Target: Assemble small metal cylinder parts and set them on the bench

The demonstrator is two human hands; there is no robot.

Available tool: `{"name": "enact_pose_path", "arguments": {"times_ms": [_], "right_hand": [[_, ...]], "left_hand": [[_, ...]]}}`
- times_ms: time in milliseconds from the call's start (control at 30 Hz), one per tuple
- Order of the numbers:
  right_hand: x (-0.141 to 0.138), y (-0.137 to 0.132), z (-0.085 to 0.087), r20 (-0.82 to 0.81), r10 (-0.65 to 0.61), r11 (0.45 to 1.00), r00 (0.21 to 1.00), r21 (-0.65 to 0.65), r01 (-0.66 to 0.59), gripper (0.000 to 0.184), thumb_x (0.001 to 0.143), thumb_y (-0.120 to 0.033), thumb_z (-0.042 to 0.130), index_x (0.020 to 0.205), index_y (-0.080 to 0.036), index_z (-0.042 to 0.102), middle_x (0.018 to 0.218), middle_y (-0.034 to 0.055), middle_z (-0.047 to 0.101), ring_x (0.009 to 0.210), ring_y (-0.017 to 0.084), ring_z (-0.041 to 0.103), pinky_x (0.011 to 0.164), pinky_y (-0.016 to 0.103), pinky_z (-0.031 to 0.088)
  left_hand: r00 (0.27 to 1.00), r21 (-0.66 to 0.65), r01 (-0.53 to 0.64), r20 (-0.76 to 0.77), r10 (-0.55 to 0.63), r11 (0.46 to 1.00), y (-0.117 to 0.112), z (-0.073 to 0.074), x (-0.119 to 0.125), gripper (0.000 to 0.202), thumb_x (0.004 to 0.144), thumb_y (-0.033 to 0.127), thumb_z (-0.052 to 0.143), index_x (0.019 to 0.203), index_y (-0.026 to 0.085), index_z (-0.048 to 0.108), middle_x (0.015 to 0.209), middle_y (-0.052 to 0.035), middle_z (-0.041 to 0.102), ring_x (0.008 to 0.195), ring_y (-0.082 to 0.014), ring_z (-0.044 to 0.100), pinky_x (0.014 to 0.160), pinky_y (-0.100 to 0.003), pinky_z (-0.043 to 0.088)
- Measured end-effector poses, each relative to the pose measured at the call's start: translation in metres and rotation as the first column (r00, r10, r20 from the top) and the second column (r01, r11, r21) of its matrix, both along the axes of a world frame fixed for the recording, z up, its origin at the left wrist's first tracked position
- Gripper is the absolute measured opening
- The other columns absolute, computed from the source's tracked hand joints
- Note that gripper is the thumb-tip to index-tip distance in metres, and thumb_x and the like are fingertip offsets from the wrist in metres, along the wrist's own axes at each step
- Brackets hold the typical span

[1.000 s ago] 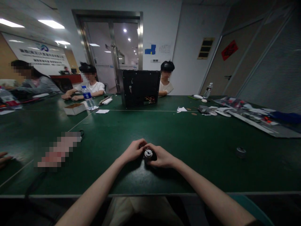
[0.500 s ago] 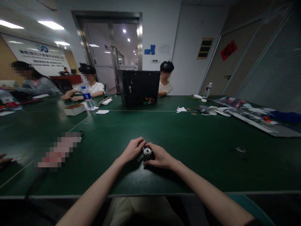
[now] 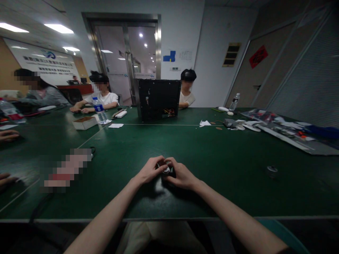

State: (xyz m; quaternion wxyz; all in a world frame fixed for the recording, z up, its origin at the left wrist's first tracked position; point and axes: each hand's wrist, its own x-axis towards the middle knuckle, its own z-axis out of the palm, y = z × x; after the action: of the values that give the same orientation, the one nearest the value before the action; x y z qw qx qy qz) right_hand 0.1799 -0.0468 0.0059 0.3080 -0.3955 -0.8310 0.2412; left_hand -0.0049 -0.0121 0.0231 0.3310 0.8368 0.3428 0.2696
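Note:
A small dark metal cylinder with a silvery round top [image 3: 166, 170] stands near the front middle of the green table [image 3: 212, 158]. My right hand [image 3: 182, 175] is wrapped round its right side, thumb in front and fingers behind. My left hand [image 3: 151, 170] is closed at its upper left, with the thumb reaching over the top. Whatever lies between the left fingertips is too small and hidden to name. Much of the cylinder's body is covered by my hands. A similar small metal cylinder [image 3: 272, 171] stands apart on the right.
At left lies a blurred-out flat item [image 3: 67, 169] with a cable; another person's hands [image 3: 7, 179] rest at the left edge. Farther back are a cardboard box [image 3: 84, 123], a water bottle [image 3: 99, 110] and a black metal case [image 3: 159, 98]. A littered board [image 3: 293, 137] lies right. People sit opposite.
My left hand has shifted right and its thumb now covers part of the cylinder's top. My right fingers have curled further over it. Another person's hand has appeared at the left edge.

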Motion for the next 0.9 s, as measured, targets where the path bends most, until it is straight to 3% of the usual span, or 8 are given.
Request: {"name": "enact_pose_path", "arguments": {"times_ms": [300, 500, 567, 667, 767, 900], "right_hand": [[0.001, 0.007, -0.009, 0.014, -0.076, 0.997, 0.997, 0.010, 0.076, 0.048, 0.082, -0.030, 0.058, 0.122, -0.023, 0.033, 0.101, 0.0064, 0.064, 0.084, 0.020, 0.063, 0.073, 0.030, 0.044], [0.001, 0.009, -0.012, 0.005, -0.102, 0.995, 0.995, -0.001, 0.102, 0.044, 0.080, -0.029, 0.060, 0.117, -0.023, 0.038, 0.096, 0.0049, 0.064, 0.083, 0.019, 0.063, 0.074, 0.030, 0.044], [0.002, 0.008, -0.010, 0.011, -0.091, 0.996, 0.996, -0.005, 0.091, 0.051, 0.078, -0.033, 0.063, 0.121, -0.022, 0.038, 0.097, 0.0059, 0.064, 0.083, 0.020, 0.062, 0.074, 0.032, 0.044], [0.004, 0.006, -0.005, 0.014, -0.033, 0.999, 0.999, 0.003, 0.033, 0.075, 0.068, -0.042, 0.072, 0.130, -0.021, 0.034, 0.108, 0.0092, 0.061, 0.092, 0.023, 0.060, 0.080, 0.035, 0.044], [0.005, 0.006, -0.004, -0.006, 0.022, 0.999, 1.000, 0.029, -0.022, 0.092, 0.060, -0.039, 0.077, 0.136, -0.021, 0.029, 0.122, 0.0113, 0.054, 0.104, 0.024, 0.056, 0.087, 0.036, 0.043], [0.004, 0.006, -0.005, -0.032, -0.034, 0.999, 0.999, 0.020, 0.034, 0.072, 0.067, -0.026, 0.069, 0.131, -0.018, 0.036, 0.105, 0.0079, 0.061, 0.084, 0.018, 0.059, 0.076, 0.030, 0.046]], "left_hand": [[0.997, 0.005, -0.053, -0.050, 0.053, 0.999, -0.004, 0.001, 0.001, 0.028, 0.079, 0.041, 0.056, 0.087, 0.015, 0.056, 0.073, 0.0006, 0.055, 0.066, -0.0129, 0.049, 0.059, -0.022, 0.035], [0.995, -0.036, -0.075, -0.071, 0.073, 0.996, -0.002, -0.001, 0.002, 0.032, 0.082, 0.045, 0.052, 0.083, 0.014, 0.057, 0.069, 0.0017, 0.053, 0.064, -0.0123, 0.047, 0.057, -0.022, 0.034], [0.995, -0.060, -0.081, -0.066, 0.077, 0.995, 0.000, -0.002, 0.002, 0.034, 0.082, 0.047, 0.051, 0.082, 0.014, 0.057, 0.070, 0.0016, 0.053, 0.065, -0.0126, 0.047, 0.058, -0.022, 0.034], [0.997, -0.089, -0.083, -0.008, 0.083, 0.993, 0.003, -0.005, 0.001, 0.035, 0.084, 0.047, 0.048, 0.083, 0.014, 0.058, 0.073, 0.0004, 0.054, 0.067, -0.0135, 0.047, 0.061, -0.023, 0.036], [0.995, -0.148, -0.055, 0.069, 0.065, 0.987, 0.007, -0.007, 0.000, 0.036, 0.085, 0.047, 0.044, 0.082, 0.014, 0.058, 0.075, -0.0007, 0.055, 0.070, -0.0142, 0.048, 0.063, -0.024, 0.037], [0.985, -0.281, 0.023, 0.169, 0.026, 0.959, 0.008, -0.009, 0.001, 0.039, 0.085, 0.049, 0.044, 0.084, 0.013, 0.060, 0.074, -0.0009, 0.055, 0.068, -0.0134, 0.048, 0.061, -0.023, 0.038]]}}
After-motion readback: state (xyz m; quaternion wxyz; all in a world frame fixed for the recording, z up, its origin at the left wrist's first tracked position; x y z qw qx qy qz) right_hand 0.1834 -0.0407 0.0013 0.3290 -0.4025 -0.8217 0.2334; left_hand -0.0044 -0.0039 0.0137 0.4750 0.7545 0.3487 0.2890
